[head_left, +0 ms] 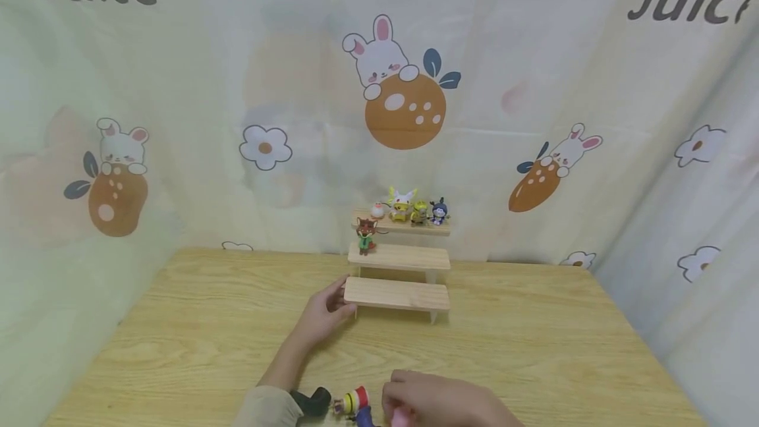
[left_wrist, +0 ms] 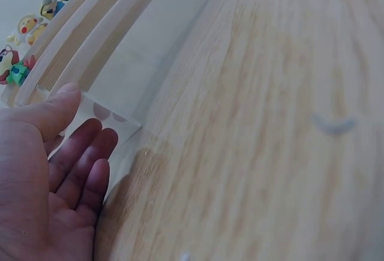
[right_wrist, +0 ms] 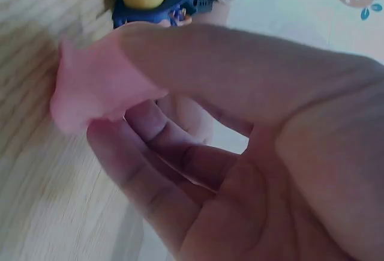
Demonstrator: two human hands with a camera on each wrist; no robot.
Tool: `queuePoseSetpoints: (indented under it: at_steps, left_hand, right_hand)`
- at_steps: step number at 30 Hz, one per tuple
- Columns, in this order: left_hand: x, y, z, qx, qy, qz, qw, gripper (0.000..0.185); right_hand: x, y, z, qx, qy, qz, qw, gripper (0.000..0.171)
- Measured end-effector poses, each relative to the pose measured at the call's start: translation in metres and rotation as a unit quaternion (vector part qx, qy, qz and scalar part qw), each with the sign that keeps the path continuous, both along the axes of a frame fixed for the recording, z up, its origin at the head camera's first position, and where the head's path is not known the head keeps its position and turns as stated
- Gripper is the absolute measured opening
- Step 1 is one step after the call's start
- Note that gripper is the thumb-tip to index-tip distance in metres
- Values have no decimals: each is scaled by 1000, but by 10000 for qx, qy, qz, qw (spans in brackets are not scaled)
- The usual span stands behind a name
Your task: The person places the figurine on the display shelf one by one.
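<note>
A three-tier wooden display stand [head_left: 397, 293] with clear side panels rises from the table. My left hand [head_left: 323, 313] grips its left end at the lowest step; in the left wrist view the thumb [left_wrist: 67, 96] lies at the step's end, with the index finger mostly hidden. Near the front edge, my right hand [head_left: 435, 400] pinches a small pink figure [right_wrist: 99, 84] between thumb and fingers, low over the tabletop. Beside it lie a red, white and yellow figure [head_left: 357, 400], a dark blue figure [head_left: 364, 418] and a black object [head_left: 314, 402] by the left sleeve.
Several small figures, among them a white-and-yellow one [head_left: 401, 205], stand on the top step. A fox figure [head_left: 365, 237] in green stands at the left of the middle step. Behind the wooden table [head_left: 522, 335] hangs a printed curtain [head_left: 320, 84].
</note>
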State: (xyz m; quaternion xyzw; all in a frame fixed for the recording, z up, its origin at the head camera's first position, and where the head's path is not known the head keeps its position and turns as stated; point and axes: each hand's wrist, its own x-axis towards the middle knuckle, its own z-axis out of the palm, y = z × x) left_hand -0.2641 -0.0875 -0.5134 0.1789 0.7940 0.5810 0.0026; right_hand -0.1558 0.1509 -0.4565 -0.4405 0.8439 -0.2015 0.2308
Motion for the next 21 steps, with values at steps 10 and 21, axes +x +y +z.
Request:
queuePoseSetpoints:
  at_steps: [10, 21]
  left_hand:
    - [-13, -3, -25, -52, 5, 84, 10000, 66]
    - [-9, 1, -18, -47, 11, 159, 9999, 65]
  right_hand:
    - [-16, 6, -9, -603, 202, -548, 9965, 12]
    - [-34, 9, -12, -2151, 508, -2432, 9445, 38]
